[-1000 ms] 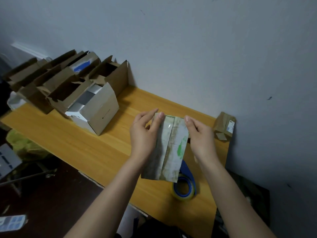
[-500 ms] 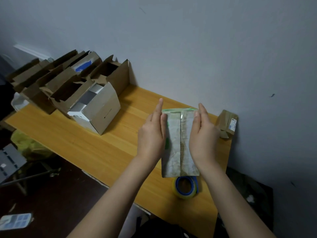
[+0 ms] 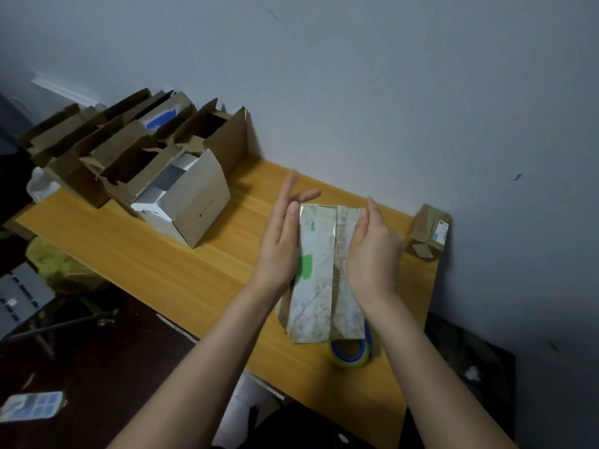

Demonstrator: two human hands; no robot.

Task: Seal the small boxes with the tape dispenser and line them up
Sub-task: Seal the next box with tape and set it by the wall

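The pale box is held over the bench between two palms, long axis running away from the person toward the wall; the left grip lies flat on its left side and the right grip on its right, fingers straight, pressing rather than curling; the tape roll sits under the box's near end, nearer the right grip. The box looks mottled cream with green patches and a glossy strip along its centre seam; I judge it sealed, ready to line up
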